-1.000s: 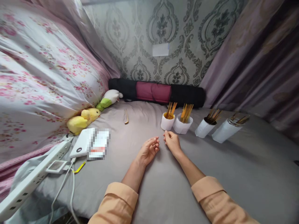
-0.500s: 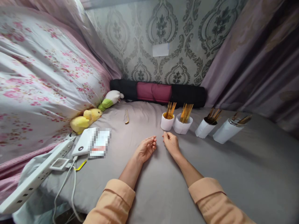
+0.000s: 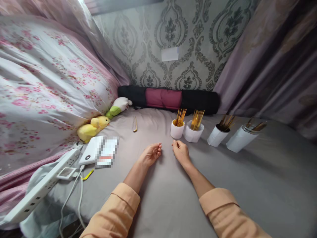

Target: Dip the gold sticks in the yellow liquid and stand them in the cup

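Observation:
My left hand [image 3: 152, 154] hovers over or rests on the grey sheet, palm turned inward. Its fingers are loosely curled and apart from the thumb, and I see nothing in it. Across a small gap, my right hand [image 3: 181, 151] is closed, knuckles up, with no object showing at its fingers. Just beyond the right hand stand a small white cup [image 3: 177, 131] and a wider white cup [image 3: 193, 134], both holding thin golden sticks [image 3: 197, 119]. A bent golden stick-like piece [image 3: 135, 124] with a dark end lies alone to the left.
Farther right, two taller white-wrapped containers [image 3: 217, 138] [image 3: 240, 142] hold darker sticks and lean outward. Left are a white power bank [image 3: 92, 151], cables, a power strip [image 3: 42, 195] and plush toys [image 3: 92, 129]. A black-and-maroon roll [image 3: 163, 98] lies along the wall.
My left hand has shifted slightly left, widening the gap between the hands. My right hand and the cups stay put. The view has tilted a little.

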{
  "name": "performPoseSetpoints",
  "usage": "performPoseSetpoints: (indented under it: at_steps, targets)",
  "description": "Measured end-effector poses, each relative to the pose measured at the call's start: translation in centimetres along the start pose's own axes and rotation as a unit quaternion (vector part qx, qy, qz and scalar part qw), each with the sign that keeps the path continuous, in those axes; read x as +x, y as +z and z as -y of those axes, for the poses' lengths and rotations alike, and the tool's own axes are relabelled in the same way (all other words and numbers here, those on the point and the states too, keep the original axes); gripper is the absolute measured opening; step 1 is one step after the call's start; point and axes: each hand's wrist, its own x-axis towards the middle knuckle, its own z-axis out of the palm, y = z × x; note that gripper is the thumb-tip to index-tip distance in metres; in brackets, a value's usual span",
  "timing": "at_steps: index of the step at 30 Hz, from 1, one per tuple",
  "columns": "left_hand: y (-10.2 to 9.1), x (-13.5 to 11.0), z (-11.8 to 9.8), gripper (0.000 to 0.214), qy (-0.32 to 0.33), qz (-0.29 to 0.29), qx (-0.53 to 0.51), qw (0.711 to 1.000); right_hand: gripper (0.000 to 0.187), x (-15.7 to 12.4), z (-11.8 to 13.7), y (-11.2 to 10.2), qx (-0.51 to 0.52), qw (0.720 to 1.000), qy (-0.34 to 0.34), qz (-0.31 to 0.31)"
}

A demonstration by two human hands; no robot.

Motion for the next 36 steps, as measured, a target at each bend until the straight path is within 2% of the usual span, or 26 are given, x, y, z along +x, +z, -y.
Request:
performPoseSetpoints:
  at_steps: [10, 15, 26, 36]
  targets:
    - [-0.6, 1.3, -2.2, 0.003, 0.052, -0.064, 0.085, 0.993, 0.038, 0.0, 0.1, -0.1, -0.003, 1.0, 0.005, 0.002]
    - [-1.3, 2.3, -3.7, 0.007, 0.098, -0.101, 0.137, 0.981, 0.038, 0.0, 0.1, -0.1, -0.006, 1.0, 0.007, 0.007]
    - [-2.5, 3.8, -6.4, 0.012, 0.174, -0.173, 0.26, 0.934, 0.04, 0.0, 0.0, 0.0, -0.007, 1.0, 0.002, 0.004]
    - [-4.3, 6.0, -8.9, 0.008, 0.205, -0.245, 0.373, 0.871, 0.039, 0.0, -0.1, 0.0, -0.011, 1.0, -0.002, 0.004]
